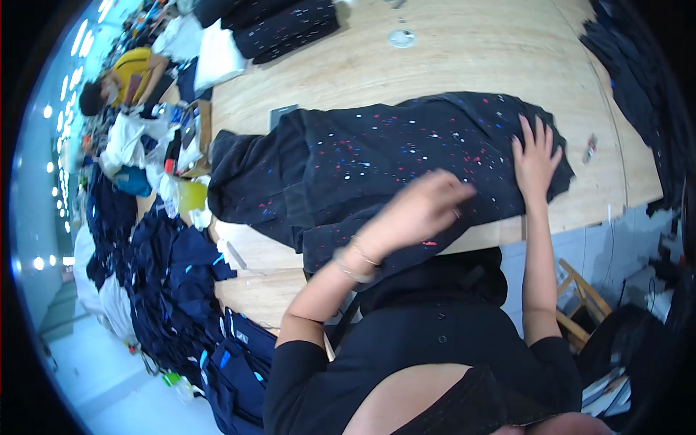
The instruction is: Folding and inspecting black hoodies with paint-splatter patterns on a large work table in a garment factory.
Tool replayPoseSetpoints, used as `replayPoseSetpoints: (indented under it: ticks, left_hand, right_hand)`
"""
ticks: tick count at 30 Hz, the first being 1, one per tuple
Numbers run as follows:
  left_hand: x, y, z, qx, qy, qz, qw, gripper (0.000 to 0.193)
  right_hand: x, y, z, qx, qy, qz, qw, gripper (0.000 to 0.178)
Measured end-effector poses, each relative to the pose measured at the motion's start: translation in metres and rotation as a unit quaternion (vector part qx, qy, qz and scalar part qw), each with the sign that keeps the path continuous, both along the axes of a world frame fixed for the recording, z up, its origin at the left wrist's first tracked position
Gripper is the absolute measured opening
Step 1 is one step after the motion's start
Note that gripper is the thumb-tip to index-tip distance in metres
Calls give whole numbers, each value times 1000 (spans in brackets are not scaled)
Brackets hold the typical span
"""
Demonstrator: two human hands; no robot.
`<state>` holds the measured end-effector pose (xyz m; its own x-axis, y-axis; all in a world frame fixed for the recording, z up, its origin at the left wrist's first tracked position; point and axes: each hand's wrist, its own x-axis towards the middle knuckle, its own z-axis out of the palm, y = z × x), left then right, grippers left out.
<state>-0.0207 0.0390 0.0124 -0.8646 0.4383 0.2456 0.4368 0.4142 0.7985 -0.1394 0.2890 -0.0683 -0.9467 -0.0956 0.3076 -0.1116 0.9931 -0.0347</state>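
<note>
A black garment [377, 167] with red, white and blue speckles lies across the wooden table in front of me. Its left part is bunched and folded, and its near edge hangs over the table's edge. My right hand [537, 161] rests flat on its right end, fingers spread. Over the garment's near middle is my left hand [428, 206], blurred by motion, its fingers partly smeared. Whether that hand touches the cloth I cannot tell. Two bracelets [353, 264] circle the left wrist.
Dark folded speckled cloth [286, 29] lies at the table's far left. A small round disc [402, 38] sits farther back. Dark garments [170, 261] are heaped at left; more dark cloth [631, 87] hangs at right. A person in yellow [130, 76] sits far left. A wooden stool [576, 304] stands below right.
</note>
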Motion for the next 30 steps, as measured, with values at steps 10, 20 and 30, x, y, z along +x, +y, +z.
replayPoseSetpoints:
  ticks: [10,20,30]
  left_hand:
    - [-49,-344,-29,-48,-358,194,912,47]
    - [-45,-336,-80,-137,-57,420,895,27]
    - [-46,-344,-72,47,-170,344,922,35]
  right_hand:
    - [-8,-7,-2,-11,-1,26,1000,45]
    - [-28,5,-2,-2,-19,22,1000,45]
    - [104,-226,111,-222,-55,430,873,22]
